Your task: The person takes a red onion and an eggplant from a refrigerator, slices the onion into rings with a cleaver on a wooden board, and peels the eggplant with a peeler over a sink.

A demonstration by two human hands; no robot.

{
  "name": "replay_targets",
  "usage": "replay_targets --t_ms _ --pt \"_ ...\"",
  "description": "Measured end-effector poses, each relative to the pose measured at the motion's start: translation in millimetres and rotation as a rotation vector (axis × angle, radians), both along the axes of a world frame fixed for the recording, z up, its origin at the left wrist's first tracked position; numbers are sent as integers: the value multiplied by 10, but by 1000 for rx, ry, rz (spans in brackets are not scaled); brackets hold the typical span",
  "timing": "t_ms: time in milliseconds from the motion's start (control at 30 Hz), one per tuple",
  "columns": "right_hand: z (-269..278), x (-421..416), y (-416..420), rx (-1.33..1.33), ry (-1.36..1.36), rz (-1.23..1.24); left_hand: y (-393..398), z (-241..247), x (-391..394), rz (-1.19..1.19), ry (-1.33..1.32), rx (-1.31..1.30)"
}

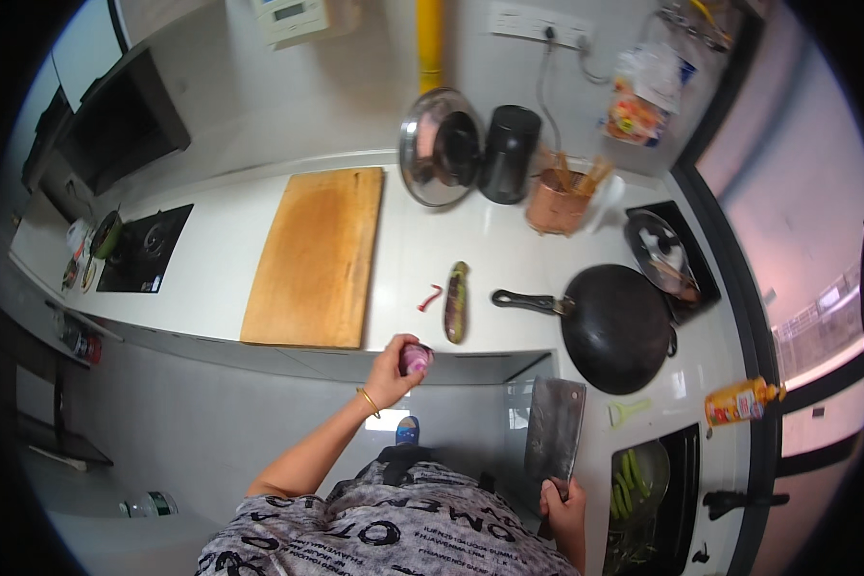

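Note:
Near the counter's front edge, my left hand [394, 373] holds a cut purple onion [416, 358] with its ringed face showing. My right hand [564, 507] grips the handle of a Chinese cleaver [556, 428], its broad dark blade pointing away from me at the right, in front of the counter's corner. A wooden cutting board [315, 259] lies on the white counter, ahead of my left hand and to its left. Just beyond the onion, a mottled purple-green eggplant [456, 302] lies lengthwise beside a small red strip [429, 297].
An upturned black wok [615, 329] occupies the corner, its handle pointing left. Green pods [630, 479] fill part of a bowl in the sink [655, 536]; a green peeler [628, 412] lies behind. A metal lid [439, 147], black canister [510, 155] and chopstick holder [560, 201] stand along the wall.

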State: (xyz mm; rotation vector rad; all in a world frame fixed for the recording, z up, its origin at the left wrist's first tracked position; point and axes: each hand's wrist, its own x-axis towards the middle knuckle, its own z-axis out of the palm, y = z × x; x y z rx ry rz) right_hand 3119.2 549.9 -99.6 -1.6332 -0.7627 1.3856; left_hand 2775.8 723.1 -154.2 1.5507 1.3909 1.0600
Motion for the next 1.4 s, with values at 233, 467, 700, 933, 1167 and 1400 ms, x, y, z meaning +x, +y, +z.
replay_targets --t_ms 233,467,700,933,1167,1400 --pt "73 -875 1048 52 -60 314 610 -151 -1398 232 183 143" --pt "97 -1323 1874 104 -89 606 1261 -147 -1994 259 671 250" --pt "-236 -2004 2949 80 24 823 1322 -357 -2238 338 575 178" --pt "-321 -2657 3515 59 -42 1075 1025 -231 -2130 361 419 214" --pt "161 -3184 3639 425 -538 1347 1033 -421 -2016 666 30 175" --pt "374 -3436 3603 483 -714 1493 1111 -655 -1977 796 -361 112"
